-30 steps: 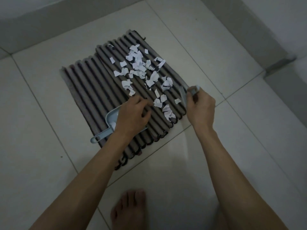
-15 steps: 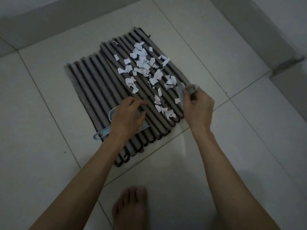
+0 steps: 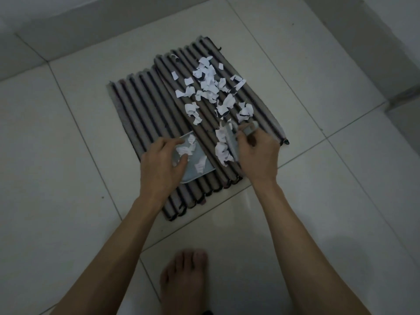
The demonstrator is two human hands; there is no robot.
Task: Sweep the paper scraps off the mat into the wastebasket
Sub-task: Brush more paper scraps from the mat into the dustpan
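Observation:
A ribbed grey and black mat (image 3: 145, 105) lies on the tiled floor. White paper scraps (image 3: 209, 85) are strewn over its right half. My left hand (image 3: 161, 167) holds a small pale blue dustpan (image 3: 200, 167) flat on the mat's near part, with a few scraps inside. My right hand (image 3: 256, 155) grips a small hand brush (image 3: 231, 142), whose bristles press against a heap of scraps (image 3: 221, 146) just right of the dustpan. No wastebasket is in view.
Pale floor tiles (image 3: 68, 178) surround the mat. A low ledge (image 3: 91, 26) runs along the back and another wall edge (image 3: 386, 64) on the right. My bare foot (image 3: 181, 280) stands on the tiles near the bottom.
My right hand has swept the brush leftward, gathering scraps toward the dustpan. The dustpan has turned and now holds a few scraps. The camera has dropped closer.

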